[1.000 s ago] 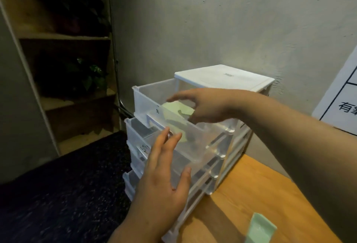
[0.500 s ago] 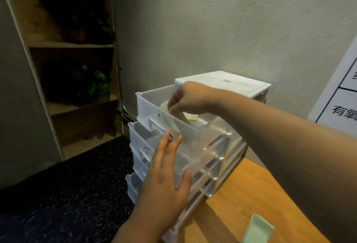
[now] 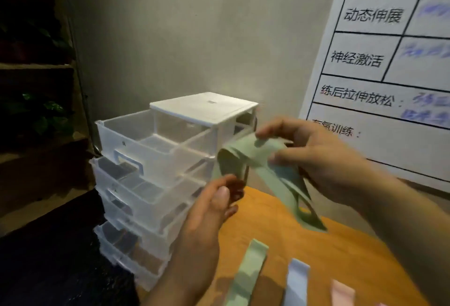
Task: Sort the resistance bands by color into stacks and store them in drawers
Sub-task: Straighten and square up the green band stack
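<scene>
Left hand (image 3: 214, 200), right hand (image 3: 316, 157) — both pinching pale green rubber resistance band (image 3: 250, 150), above orange wooden desk (image 3: 345, 245), beside clear plastic drawer unit (image 3: 155, 159).

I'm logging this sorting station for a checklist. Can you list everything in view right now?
drawer unit: one, clear with white top, at table's left end
top drawer: one, clear, pulled out
held green band: count unclear, pale green, in the air between both hands
green band on table: one, pale green, near edge
pale blue band: one, right of it
pink band: one, farthest right
table: one, orange wood
chart: one, white with writing, right wall
shelf: one, wooden, dark plants, left
left hand: holds the band's lower end
right hand: fingers pinch its upper part
</scene>
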